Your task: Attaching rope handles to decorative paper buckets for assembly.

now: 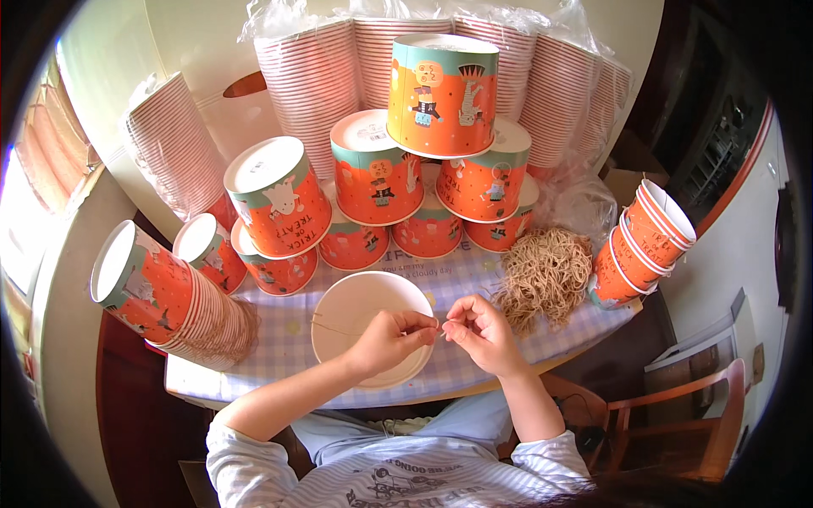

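Note:
Over a white paper tub (366, 295) in front of me, my two hands meet with their fingertips almost touching. My left hand (389, 337) is closed in a pinch on a thin tan cord (337, 328), which trails leftward from it across the tub's opening. My right hand (481, 334) also has its thumb and fingers pinched together at the left fingertips. Whatever lies between those right fingers is too small to make out. To the right of the tub lies a tangled heap of tan cords (544, 275).
Orange and teal printed tubs stand upside down in a pyramid, topped by one tub (443, 95). Tall plastic-wrapped stacks (306, 76) rise behind. A tilted stack (182, 296) lies at left, nested tubs (641, 241) at the right edge. A checked cloth (279, 347) covers the table.

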